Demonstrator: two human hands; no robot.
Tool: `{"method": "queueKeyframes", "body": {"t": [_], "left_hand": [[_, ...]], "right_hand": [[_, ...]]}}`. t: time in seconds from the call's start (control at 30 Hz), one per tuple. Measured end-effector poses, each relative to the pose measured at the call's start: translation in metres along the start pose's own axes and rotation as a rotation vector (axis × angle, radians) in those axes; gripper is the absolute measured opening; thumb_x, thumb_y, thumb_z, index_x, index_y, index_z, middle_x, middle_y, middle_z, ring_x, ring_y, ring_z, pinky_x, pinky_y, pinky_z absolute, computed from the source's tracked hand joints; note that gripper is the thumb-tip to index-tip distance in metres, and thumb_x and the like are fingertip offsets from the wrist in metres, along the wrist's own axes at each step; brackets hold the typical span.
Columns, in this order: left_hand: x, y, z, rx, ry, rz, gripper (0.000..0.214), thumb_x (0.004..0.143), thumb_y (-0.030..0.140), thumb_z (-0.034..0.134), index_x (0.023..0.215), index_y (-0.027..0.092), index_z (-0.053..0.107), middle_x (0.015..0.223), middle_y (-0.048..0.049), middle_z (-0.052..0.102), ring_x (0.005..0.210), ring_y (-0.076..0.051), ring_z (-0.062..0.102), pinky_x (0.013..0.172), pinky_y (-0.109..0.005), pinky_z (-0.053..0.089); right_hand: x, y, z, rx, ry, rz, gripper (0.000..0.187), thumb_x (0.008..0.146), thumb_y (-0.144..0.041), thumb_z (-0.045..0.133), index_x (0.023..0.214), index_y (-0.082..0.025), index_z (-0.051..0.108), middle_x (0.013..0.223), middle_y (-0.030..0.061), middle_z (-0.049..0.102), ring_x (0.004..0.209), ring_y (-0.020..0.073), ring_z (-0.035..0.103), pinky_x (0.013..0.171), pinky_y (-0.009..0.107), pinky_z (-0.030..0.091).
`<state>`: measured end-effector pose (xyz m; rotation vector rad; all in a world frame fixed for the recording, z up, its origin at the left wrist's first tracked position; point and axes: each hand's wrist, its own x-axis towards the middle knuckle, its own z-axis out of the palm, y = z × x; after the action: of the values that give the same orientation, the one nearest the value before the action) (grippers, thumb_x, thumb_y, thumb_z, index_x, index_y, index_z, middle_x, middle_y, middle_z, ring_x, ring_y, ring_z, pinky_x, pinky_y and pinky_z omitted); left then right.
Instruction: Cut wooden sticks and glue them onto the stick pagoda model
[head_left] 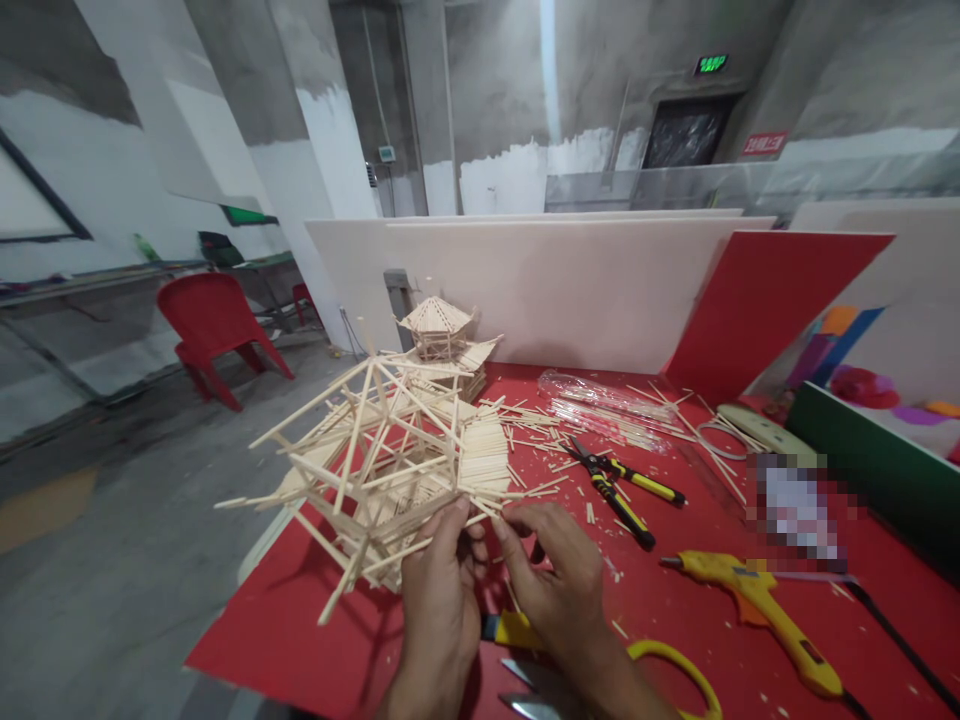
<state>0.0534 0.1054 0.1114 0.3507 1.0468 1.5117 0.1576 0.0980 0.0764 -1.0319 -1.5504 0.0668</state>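
A pavilion-like frame (pixel 367 440) of thin wooden sticks stands at the left of the red tabletop. My left hand (pixel 442 590) is closed on its near right corner, thumb on top of the sticks. Beside it, my right hand (pixel 555 565) pinches the end of a thin wooden stick (pixel 487 508) at that same corner. Whether this stick is joined to the frame I cannot tell. Behind the frame rises a small finished tower with a pointed roof (pixel 436 318). The yellow-handled scissors (pixel 679 670) lie under and beside my right wrist, partly hidden.
Black-and-yellow pruning shears (pixel 611 485) lie right of the frame, among loose sticks and scraps. A yellow glue gun (pixel 757 600) with a cord rests farther right. Bagged sticks (pixel 607 405) lie behind. White boards (pixel 555 290) stand along the table's back; a red chair (pixel 214 320) stands left.
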Motion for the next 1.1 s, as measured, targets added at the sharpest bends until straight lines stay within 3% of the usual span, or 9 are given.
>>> {"method": "queueKeyframes", "body": {"t": [1.1], "left_hand": [[-0.0011,-0.0004,-0.0015,0.066,-0.026,0.011,0.02,0.062,0.028,0.08,0.062,0.015,0.064,0.055,0.0027,0.061,0.046,-0.007,0.051,0.044,-0.016,0.04]], "right_hand": [[0.0013,-0.0023,0.0021,0.023,-0.03,0.032,0.007,0.09,-0.016,0.063,0.086,-0.022,0.065,0.075,-0.0011,0.068,0.07,0.0126,0.06,0.064,0.025,0.044]]}}
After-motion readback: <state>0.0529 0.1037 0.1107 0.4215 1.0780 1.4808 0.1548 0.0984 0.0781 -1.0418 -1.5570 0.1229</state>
